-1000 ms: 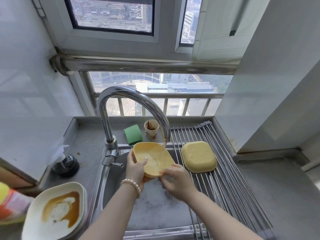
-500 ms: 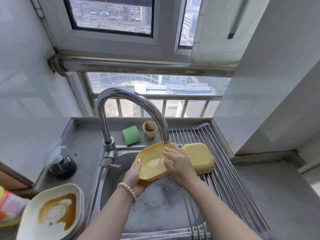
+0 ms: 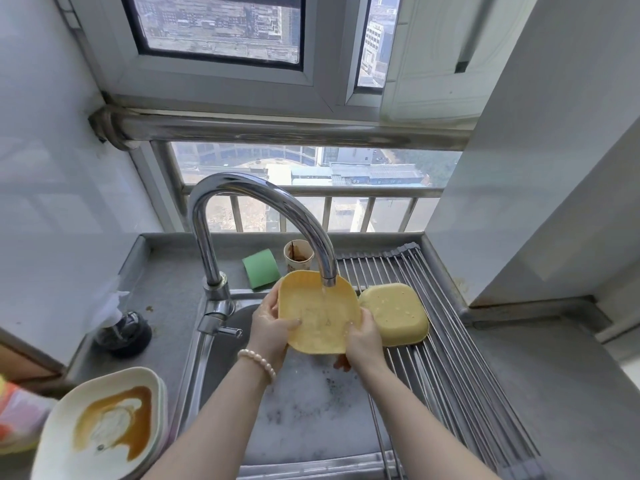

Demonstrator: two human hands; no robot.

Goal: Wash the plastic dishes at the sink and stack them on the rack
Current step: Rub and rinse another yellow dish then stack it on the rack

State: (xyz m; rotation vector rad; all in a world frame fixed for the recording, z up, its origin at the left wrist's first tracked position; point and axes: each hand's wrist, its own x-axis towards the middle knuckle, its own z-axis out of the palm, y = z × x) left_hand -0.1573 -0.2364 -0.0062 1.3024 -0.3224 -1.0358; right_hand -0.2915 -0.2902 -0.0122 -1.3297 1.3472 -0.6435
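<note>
Now | yellow dish (image 3: pixel 318 310) is gripped at both edges by left hand (image 3: pixel 268 327) and right hand (image 3: pixel 363 341) | held under running faucet (image 3: pixel 263 216) over sink (image 3: pixel 311 410)

Bright daylight from the window (image 3: pixel 311 181), sharp, wide-angle bending at edges

Window (image 3: pixel 221 29) up top, pale frame, daylight coming in; city blocks visible through it, seen from high up. Second narrow pane (image 3: pixel 374 43) to its right. Thick steel pipe (image 3: pixel 277 128) runs horizontally under the frame. Below that, lower glazing with a railing (image 3: pixel 311 192) of vertical bars, rooftops beyond. Left wall (image 3: pixel 52 168) is glossy white tile, reflective. Right wall (image 3: pixel 554 168) plain white, juts forward as a corner. Grey steel bench (image 3: pixel 554 393) with raised back edge, stained and rusty near the right wall's base.
</note>
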